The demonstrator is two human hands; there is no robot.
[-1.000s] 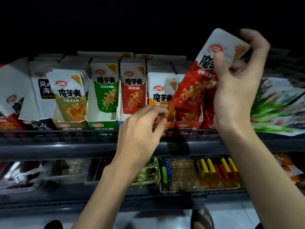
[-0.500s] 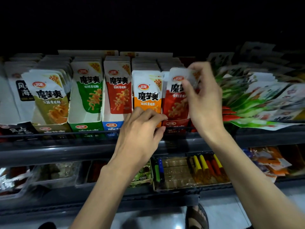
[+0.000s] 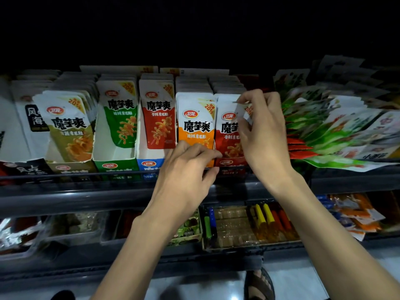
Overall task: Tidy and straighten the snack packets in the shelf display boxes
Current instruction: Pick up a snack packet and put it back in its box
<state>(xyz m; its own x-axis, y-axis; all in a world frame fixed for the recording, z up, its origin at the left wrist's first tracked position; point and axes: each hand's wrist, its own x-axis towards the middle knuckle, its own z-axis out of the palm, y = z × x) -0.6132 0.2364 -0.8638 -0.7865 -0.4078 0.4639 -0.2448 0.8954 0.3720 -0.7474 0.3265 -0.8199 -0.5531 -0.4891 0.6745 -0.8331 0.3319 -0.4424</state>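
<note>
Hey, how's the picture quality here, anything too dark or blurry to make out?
Head view: the top is black and unlit; print on the orange packet reads sharply; the fanned green packets at right are smeared; the lower shelf is dim.

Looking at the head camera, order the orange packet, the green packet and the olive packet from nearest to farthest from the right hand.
1. Orange packet, just left of the red packet that the right hand pinches.
2. Green packet, further left, two boxes over from the orange one.
3. Olive packet, leftmost of the three, leaning.
</note>
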